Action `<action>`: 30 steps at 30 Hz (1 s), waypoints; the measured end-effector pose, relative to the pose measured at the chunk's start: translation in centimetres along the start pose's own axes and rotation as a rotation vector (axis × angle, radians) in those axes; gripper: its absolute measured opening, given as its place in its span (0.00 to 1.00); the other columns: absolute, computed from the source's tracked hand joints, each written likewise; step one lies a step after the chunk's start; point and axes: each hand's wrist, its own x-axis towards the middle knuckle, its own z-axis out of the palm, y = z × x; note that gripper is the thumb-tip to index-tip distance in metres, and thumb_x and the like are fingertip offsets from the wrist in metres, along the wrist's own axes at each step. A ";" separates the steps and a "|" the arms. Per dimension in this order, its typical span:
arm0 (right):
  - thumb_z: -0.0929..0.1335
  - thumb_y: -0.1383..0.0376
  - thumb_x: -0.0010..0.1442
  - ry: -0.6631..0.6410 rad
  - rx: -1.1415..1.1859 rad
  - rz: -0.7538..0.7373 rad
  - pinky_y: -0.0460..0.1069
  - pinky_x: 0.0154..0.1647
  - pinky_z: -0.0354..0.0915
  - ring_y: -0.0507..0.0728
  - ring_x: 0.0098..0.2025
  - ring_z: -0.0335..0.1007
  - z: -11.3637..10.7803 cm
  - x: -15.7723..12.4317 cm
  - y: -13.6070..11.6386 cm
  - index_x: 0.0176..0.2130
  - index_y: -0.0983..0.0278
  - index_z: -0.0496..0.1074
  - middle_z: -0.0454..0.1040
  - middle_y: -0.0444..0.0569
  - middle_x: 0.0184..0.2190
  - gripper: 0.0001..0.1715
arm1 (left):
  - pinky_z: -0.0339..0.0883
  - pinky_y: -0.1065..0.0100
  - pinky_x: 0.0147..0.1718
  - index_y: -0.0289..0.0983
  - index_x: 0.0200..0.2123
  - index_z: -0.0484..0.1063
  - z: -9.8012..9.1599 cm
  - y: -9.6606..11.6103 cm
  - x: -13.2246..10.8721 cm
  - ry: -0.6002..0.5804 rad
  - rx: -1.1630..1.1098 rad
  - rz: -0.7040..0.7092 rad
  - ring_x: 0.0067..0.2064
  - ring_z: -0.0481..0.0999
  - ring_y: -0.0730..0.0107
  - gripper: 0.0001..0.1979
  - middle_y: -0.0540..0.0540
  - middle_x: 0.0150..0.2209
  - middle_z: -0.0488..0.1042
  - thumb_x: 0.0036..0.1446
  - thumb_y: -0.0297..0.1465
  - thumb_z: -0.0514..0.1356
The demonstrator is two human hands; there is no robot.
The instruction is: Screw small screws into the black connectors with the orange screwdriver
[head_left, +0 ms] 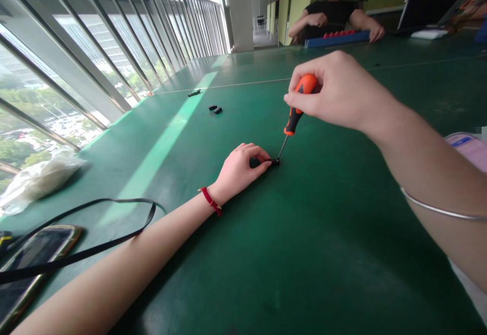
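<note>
The left hand (242, 168), a red bracelet (210, 201) at its wrist, pinches a small, dark, slim piece (274, 162) between thumb and fingers, down on the smooth green worktop (323, 233). The right hand (335, 91) is closed round the orange-and-black handle of a thin-shafted screwdriver (293, 114), tilted, its tip at the piece's right end. Farther off lie two small black blocks (215, 109) side by side and another slim black piece (194, 92). A black strap (114, 244) crosses a dark-screened phone (34, 254) at left.
</note>
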 end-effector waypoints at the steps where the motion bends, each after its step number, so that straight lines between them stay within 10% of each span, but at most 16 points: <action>1: 0.68 0.66 0.47 0.006 0.000 -0.002 0.48 0.26 0.49 0.48 0.21 0.51 0.1 0.0 0.1 0.22 0.63 0.68 0.59 0.41 0.17 0.05 | 0.64 0.65 0.40 0.38 0.34 0.74 0.0 0.0 0.0 0.002 0.002 0.001 0.39 0.71 0.67 0.05 0.51 0.34 0.76 0.56 0.31 0.59; 13: 0.64 0.57 0.59 -0.092 0.034 0.026 0.49 0.27 0.46 0.48 0.21 0.46 -0.5 -0.1 -0.6 0.22 0.64 0.66 0.52 0.41 0.16 0.19 | 0.65 0.63 0.44 0.40 0.40 0.74 0.1 0.0 -0.1 -0.040 0.066 0.050 0.43 0.70 0.65 0.09 0.48 0.39 0.75 0.59 0.33 0.56; 18: 0.68 0.64 0.54 -0.088 0.096 0.039 0.48 0.27 0.48 0.48 0.23 0.51 -0.3 -0.2 -0.7 0.30 0.62 0.70 0.61 0.41 0.19 0.03 | 0.65 0.64 0.42 0.40 0.38 0.74 0.2 0.1 -0.1 -0.023 0.082 0.049 0.42 0.70 0.65 0.08 0.48 0.37 0.75 0.58 0.30 0.56; 23: 0.66 0.58 0.57 -0.102 0.055 0.054 0.48 0.25 0.47 0.48 0.20 0.47 0.1 0.4 -1.2 0.21 0.63 0.69 0.55 0.40 0.15 0.17 | 0.66 0.65 0.42 0.40 0.36 0.75 0.2 0.0 -0.1 -0.011 0.056 0.046 0.41 0.71 0.66 0.07 0.49 0.36 0.75 0.56 0.29 0.57; 30: 0.69 0.68 0.50 -0.082 0.178 0.057 0.48 0.23 0.52 0.50 0.22 0.56 -0.3 -2.0 -1.3 0.27 0.61 0.67 0.65 0.41 0.20 0.05 | 0.66 0.65 0.41 0.39 0.34 0.75 0.1 0.3 -0.2 0.012 0.087 0.062 0.40 0.70 0.66 0.06 0.49 0.35 0.75 0.54 0.29 0.58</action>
